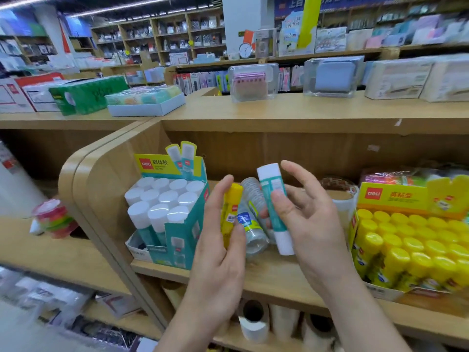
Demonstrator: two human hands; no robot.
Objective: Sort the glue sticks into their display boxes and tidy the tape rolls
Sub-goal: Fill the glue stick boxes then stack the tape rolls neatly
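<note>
Left hand and right hand are bare, like the 2 forearms.

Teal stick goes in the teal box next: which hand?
Right hand: it pinches the teal stick. The left hand is nearer the teal box but grips the yellow stick.

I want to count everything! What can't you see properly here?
Head view:
- Yellow stick: partly covered by the left hand.
- Clear tape rolls: partly behind the right hand and the teal stick, so their number is unclear.
- Yellow box: cut off by the right edge.
- Far shelves: goods too blurred and small to tell.
</note>
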